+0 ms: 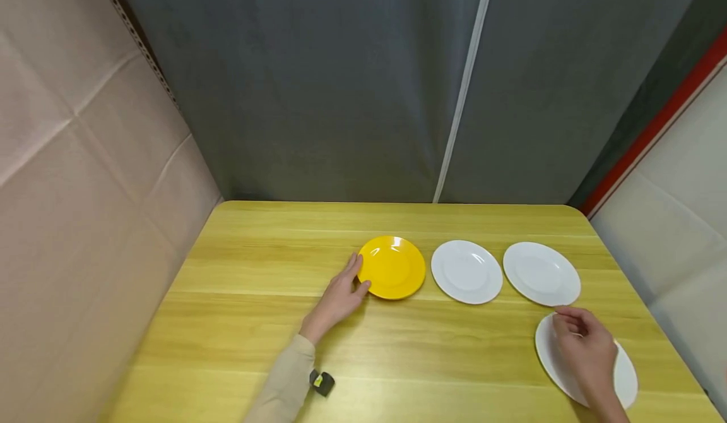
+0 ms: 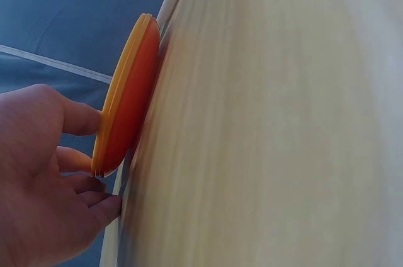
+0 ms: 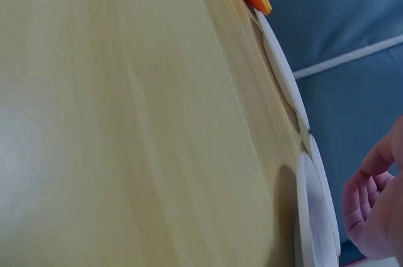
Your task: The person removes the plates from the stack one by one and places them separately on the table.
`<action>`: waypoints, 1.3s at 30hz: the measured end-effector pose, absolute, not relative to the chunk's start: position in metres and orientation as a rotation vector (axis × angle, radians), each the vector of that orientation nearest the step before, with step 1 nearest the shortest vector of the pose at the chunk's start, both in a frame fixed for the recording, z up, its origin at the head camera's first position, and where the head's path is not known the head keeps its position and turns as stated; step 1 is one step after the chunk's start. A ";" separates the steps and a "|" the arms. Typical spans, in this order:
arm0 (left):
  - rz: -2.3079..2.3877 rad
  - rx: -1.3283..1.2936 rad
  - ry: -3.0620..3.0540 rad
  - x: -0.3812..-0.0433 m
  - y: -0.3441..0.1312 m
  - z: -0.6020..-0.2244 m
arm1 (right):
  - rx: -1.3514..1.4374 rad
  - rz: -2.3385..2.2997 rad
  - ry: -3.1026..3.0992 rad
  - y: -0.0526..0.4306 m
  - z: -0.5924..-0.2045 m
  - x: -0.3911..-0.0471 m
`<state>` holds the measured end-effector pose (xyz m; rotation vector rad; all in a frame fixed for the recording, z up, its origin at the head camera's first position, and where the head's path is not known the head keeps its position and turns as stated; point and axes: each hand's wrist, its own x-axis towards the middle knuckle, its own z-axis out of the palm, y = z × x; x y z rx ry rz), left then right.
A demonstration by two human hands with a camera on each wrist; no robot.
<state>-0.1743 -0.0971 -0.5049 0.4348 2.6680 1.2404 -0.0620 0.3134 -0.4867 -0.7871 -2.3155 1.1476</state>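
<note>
1. Stack of round, glossy yellow plates (image 1: 393, 268) sat near the far edge of the rectangular, yellowish wood-grain surface (image 1: 227, 334).
2. The person's left hand (image 1: 339, 297) was at its left side; that grip grasped the rim between thumb and fingers.
3. A round, shiny white plate (image 1: 467, 271) lay just right of the yellow stack, and a second white plate (image 1: 542, 274) lay just beyond it.
4. A third white plate (image 1: 555, 360) lay nearer the person, at the right.
5. The person's right hand (image 1: 587, 347) hovered above this third plate, its grip released, fingers loosely curled.
6. A beige fabric sleeve (image 1: 289, 372) covered the left forearm.
</note>
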 end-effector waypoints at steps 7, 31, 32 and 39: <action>1.238 0.433 2.670 -0.174 -0.097 -0.503 | -0.690 1.160 -2.368 0.294 -0.488 -0.070; 1.253 0.454 2.660 -0.178 -0.099 -0.507 | -0.370 1.361 -2.462 0.215 -0.489 -0.104; 1.247 0.450 2.661 -0.178 -0.100 -0.507 | -0.360 1.388 -2.460 0.212 -0.488 -0.105; 1.261 0.441 2.672 -0.179 -0.101 -0.507 | -0.297 1.487 -2.452 0.196 -0.486 -0.113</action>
